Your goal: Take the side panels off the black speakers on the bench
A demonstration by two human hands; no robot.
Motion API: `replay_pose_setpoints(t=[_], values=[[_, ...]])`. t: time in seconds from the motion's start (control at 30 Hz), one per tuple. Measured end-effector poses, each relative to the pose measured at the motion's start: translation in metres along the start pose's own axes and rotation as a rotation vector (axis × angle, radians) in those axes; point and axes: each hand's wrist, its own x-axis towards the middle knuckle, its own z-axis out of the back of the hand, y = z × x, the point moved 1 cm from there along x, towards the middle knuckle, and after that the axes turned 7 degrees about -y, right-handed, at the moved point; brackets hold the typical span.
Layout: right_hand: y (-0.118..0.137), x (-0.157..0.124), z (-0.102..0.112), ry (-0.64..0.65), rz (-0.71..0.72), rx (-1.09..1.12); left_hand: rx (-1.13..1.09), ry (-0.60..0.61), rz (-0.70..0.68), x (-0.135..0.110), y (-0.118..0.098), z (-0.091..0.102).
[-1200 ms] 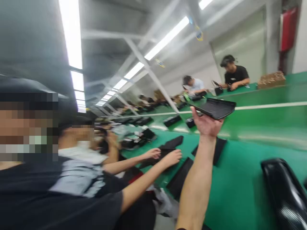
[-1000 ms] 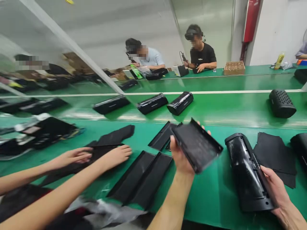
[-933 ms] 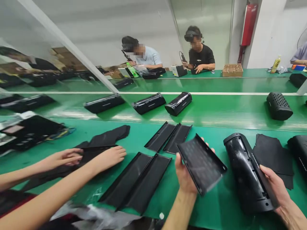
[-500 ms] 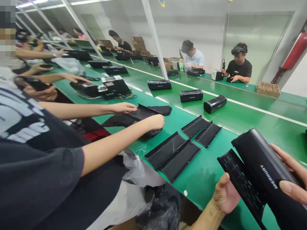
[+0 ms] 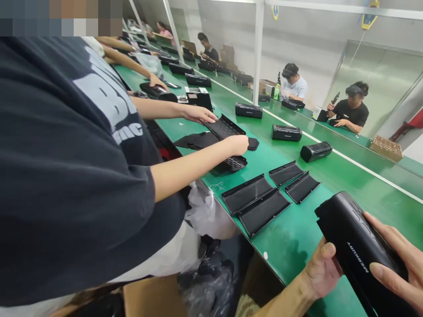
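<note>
The green workbench runs away to the upper left, and at its near edge, to the right of four loose panels, a black housing is held above the surface. The biggest change is there: the slotted panel, a moment ago angled out beside the housing with its inner face showing, is now brought in along the housing's left side, so that only a dark strip of what is probably its edge can be seen. I judge that the two pieces are being handled as one unit; whether they are fully seated cannot be told.

The right hand grips the housing, fingers laid along the top and thumb pressed on the front. The left hand clasps the lower left side with thumb up, its other fingertips hidden underneath.

The housing is long, rounded and matt black, tilted, with its far end pointing toward the bench's far edge. That end has a notched, stepped rim at the left. Shallow oblong recesses line the upper side, and the dark surface catches soft light without visible scratches. Smallest of all, pale MERKURY lettering runs lengthwise on the front, just beside the right thumb; the housing's near end is cut off by the view.
</note>
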Motion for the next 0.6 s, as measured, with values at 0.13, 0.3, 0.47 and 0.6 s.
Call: replay_pose_setpoints(t=[0.13,0.3,0.47,0.6], values=[[0.006,-0.002,-0.007,-0.044,0.005,-0.039,0.012,-0.01,-0.004,0.003,0.002,0.005],[0.014,-0.002,-0.017,-0.028,-0.03,-0.057,0.016,-0.042,-0.027,0.01,0.005,0.012],[0.02,0.01,-0.013,0.024,-0.153,-0.049,0.065,-0.069,-0.007,0.012,0.001,0.013],[0.01,0.001,-0.006,0.118,-0.206,0.017,0.102,-0.062,0.027,0.013,-0.015,0.008]])
